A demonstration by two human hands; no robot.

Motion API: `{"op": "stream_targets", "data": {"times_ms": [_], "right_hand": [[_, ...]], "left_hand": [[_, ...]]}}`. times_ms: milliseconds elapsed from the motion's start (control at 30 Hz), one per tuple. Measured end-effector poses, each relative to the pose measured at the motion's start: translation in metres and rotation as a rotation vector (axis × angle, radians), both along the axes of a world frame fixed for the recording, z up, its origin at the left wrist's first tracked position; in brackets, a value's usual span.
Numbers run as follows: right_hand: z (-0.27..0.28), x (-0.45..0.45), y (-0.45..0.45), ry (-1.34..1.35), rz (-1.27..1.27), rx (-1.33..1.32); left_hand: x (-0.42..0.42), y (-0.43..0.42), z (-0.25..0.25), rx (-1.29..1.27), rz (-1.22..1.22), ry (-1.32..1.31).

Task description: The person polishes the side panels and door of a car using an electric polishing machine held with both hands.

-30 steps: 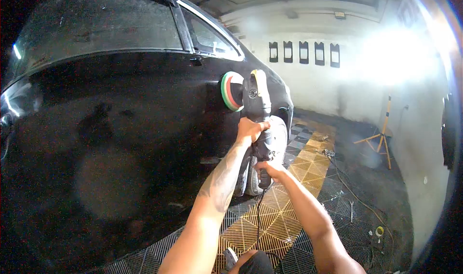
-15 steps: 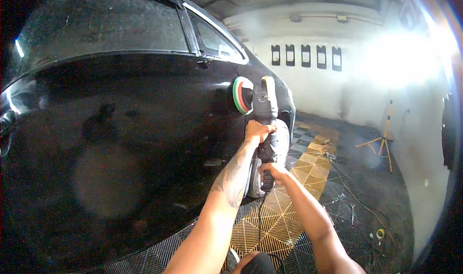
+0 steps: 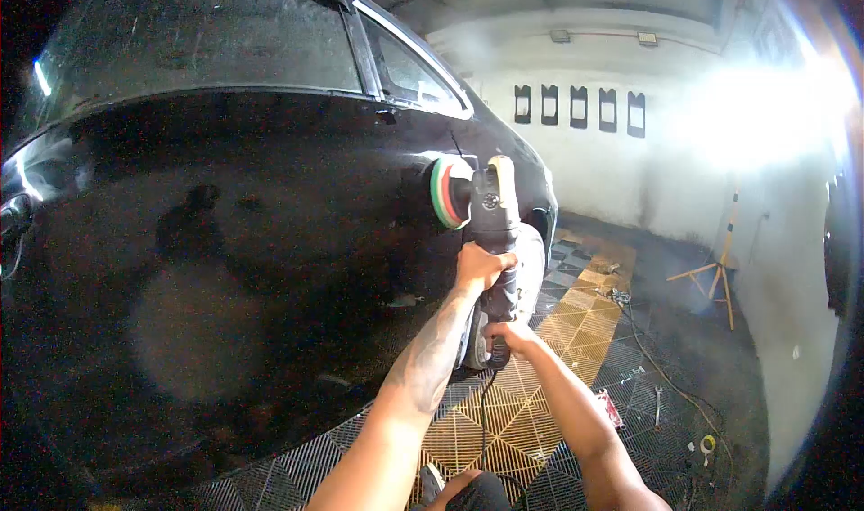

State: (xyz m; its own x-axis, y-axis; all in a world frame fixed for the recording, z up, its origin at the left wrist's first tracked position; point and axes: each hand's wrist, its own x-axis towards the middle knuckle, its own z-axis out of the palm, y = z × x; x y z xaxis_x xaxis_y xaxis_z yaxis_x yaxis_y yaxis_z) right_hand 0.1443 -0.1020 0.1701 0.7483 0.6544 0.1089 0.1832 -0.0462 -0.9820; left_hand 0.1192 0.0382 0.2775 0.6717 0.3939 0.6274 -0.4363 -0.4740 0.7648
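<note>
A black polisher (image 3: 493,214) is held out in front of me. Its round pad (image 3: 444,193), layered green, white and red, sits against the side of a black car (image 3: 306,277); the exact contact face is hidden. My left hand (image 3: 483,265) is wrapped round the polisher's body, below its head. Lower down, the fingers of my right hand (image 3: 511,336) close round the handle end. A power cord (image 3: 487,412) hangs from that end to the floor.
Behind the polisher is the car's rear wheel (image 3: 533,259). Patterned tiles (image 3: 576,309) cover the floor. To the right stand a yellow tripod (image 3: 720,273) and a bright lamp (image 3: 756,106). A cable (image 3: 661,358), a wrench (image 3: 658,405) and a tape roll (image 3: 708,443) lie on the floor.
The polisher has slid a little down and to the left along the car's side, both hands keeping their grip. My view has shifted slightly.
</note>
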Motion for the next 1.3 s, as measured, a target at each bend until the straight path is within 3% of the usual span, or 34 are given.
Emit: {"op": "stream_targets", "data": {"times_ms": [67,133,200,267,367,433,533,600,667,733,833,933,1000,1033,1133,1300], "right_hand": [[-0.019,0.033,0.001,0.23,0.076,0.048],[-0.035,0.054,0.006,0.091,0.007,0.046],[-0.028,0.05,-0.003,0.19,0.006,0.036],[-0.026,0.051,-0.01,-0.057,0.035,-0.112],[-0.024,0.029,-0.009,-0.175,0.05,-0.042],[-0.026,0.028,-0.011,-0.094,0.067,0.029],[-0.016,0.036,-0.013,-0.093,0.041,-0.06],[-0.044,0.082,-0.002,0.132,0.056,0.017],[-0.031,0.079,-0.005,0.21,0.109,0.04],[-0.026,0.074,-0.009,0.162,0.046,-0.016],[-0.009,0.062,-0.019,0.012,0.016,-0.075],[0.002,0.05,-0.023,-0.088,0.072,-0.116],[-0.003,0.061,-0.015,0.08,0.077,-0.071],[-0.002,0.064,-0.01,-0.012,0.129,-0.038],[0.005,0.058,-0.011,0.125,0.095,-0.002],[0.014,0.049,-0.019,-0.137,0.063,-0.109]], "left_hand": [[0.036,0.001,-0.003,-0.013,0.061,0.218],[0.05,0.001,-0.005,-0.014,0.082,0.248],[0.06,0.0,-0.014,-0.007,0.107,0.155],[0.002,-0.012,-0.005,-0.005,-0.011,-0.007],[-0.016,-0.011,-0.017,-0.097,-0.108,-0.136],[-0.017,-0.012,-0.019,-0.08,-0.047,-0.078],[0.069,0.012,-0.034,-0.021,-0.013,0.06],[0.061,0.002,-0.01,-0.034,-0.004,0.122],[0.063,-0.005,0.004,-0.041,0.045,0.215],[0.056,-0.006,0.003,-0.047,0.056,0.204],[0.028,-0.009,-0.006,-0.017,-0.066,-0.129],[0.02,-0.012,-0.001,-0.061,-0.1,-0.097],[0.038,-0.007,0.01,-0.057,-0.027,0.032],[0.045,-0.007,0.015,-0.046,0.043,0.16],[0.058,-0.008,0.018,-0.024,0.139,0.206],[0.017,-0.01,0.009,-0.061,-0.088,-0.089]]}}
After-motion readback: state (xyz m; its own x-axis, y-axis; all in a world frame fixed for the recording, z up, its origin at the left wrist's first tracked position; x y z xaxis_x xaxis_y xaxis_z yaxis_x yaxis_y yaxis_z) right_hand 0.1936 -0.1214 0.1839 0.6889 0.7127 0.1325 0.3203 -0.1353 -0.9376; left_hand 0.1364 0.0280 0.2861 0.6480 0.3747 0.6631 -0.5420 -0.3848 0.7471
